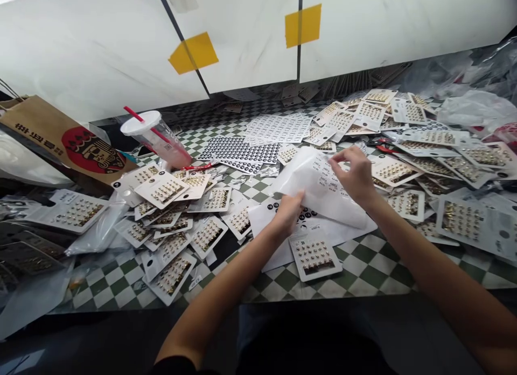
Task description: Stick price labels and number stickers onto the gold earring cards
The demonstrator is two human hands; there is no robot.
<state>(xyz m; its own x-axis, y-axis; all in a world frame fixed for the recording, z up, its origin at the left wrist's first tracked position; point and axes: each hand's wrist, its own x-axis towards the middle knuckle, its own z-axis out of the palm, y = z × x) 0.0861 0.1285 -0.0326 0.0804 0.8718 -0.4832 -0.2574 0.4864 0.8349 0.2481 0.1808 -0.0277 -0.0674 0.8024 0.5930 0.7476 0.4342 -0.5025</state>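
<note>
My left hand (287, 214) grips the lower edge of a translucent white plastic sleeve (323, 194), which has small printed labels showing through it. My right hand (353, 173) pinches the sleeve's upper edge between thumb and fingers. Under both hands lies a white printed sheet (274, 219). A card of gold-coloured stud earrings (313, 255) rests on that sheet, just below my hands. Many similar earring cards (167, 191) lie heaped to the left, and more (407, 170) lie to the right.
The green-and-white checkered table (363, 259) holds sheets of black-and-white stickers (242, 154) and loose plastic bags (476, 108). A plastic cup with a red straw (155, 138) and a paper bag (68, 140) stand at the far left. White panels with yellow tape (194, 53) rise behind.
</note>
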